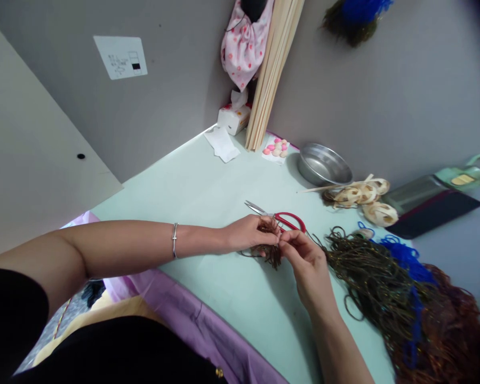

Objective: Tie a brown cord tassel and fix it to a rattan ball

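Pale tabletop (176,197) beneath brown, loose-ended thread bundle (272,256)

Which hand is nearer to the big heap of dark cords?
Right. The right hand is close beside the heap of dark cords; the left hand is farther off, on the right hand's other side, holding a small brown bundle.

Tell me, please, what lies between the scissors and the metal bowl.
Between scissors and bowl, the head view shows mostly bare tabletop, plus the tip of a thin stick.

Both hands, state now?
Left hand: closed, holding a brown thread bundle.
Right hand: closed, fingers pinched at the bundle's edge; what's gripped can't be told.
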A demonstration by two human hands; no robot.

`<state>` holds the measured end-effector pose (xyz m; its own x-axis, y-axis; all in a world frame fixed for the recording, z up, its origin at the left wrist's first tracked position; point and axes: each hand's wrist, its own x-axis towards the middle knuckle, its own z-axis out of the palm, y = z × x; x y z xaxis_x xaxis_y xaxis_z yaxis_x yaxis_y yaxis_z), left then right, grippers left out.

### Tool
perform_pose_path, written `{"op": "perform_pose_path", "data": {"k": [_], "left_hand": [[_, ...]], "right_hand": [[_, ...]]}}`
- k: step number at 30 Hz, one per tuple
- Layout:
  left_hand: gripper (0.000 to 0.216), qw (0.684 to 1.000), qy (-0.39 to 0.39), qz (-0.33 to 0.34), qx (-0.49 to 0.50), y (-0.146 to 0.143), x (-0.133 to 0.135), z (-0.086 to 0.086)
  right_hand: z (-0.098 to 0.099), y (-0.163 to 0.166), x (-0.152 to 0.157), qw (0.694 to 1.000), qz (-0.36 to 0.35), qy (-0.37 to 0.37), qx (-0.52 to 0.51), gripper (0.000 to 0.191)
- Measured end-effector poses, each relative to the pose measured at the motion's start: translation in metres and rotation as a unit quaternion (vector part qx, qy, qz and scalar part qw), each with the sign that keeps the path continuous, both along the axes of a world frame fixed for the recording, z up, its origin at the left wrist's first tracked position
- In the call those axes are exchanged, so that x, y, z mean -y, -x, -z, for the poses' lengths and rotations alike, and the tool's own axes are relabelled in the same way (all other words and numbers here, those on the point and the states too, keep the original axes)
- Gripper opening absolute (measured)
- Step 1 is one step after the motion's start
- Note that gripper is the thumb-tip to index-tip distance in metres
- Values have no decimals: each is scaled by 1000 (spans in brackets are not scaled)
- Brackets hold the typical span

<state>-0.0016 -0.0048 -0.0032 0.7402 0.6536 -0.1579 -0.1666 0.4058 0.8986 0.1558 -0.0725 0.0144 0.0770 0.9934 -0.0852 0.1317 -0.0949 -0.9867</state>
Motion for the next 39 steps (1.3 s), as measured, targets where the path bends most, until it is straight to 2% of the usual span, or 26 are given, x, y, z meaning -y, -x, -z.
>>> {"op": "perform_pose_path", "data": {"k": [6,11,13,18,22,28,31,35,39], "left_hand": [[11,998,32,-20,45,1,-1,-6],[21,998,21,32,50,2,-1,-2],[23,997,22,32,68,2,-1,-3],[29,990,88,3,113,3,-2,-8],[29,995,50,-11,80,1,-2,-4],[23,997,24,56,48,-1,0,1],[21,997,34,18,63,0,-1,0],[25,997,36,-31,67,2,-4,-1],[25,998,38,-12,46,3,-3,-2]], "right_hand": [[1,1,-1,998,-13,29,-56,12],[4,-3,0,999,2,21,-41,13],[4,-3,0,999,0,18,-42,13],[2,-3,0,998,-32,13,-51,13],[2,-4,0,998,14,3,-55,11],[2,-4,0,998,53,-23,-33,16],[1,-5,0,999,44,-28,-10,23],[-4,-7,1,999,-23,-2,45,21],[-6,-6,2,997,14,-28,68,18]]}}
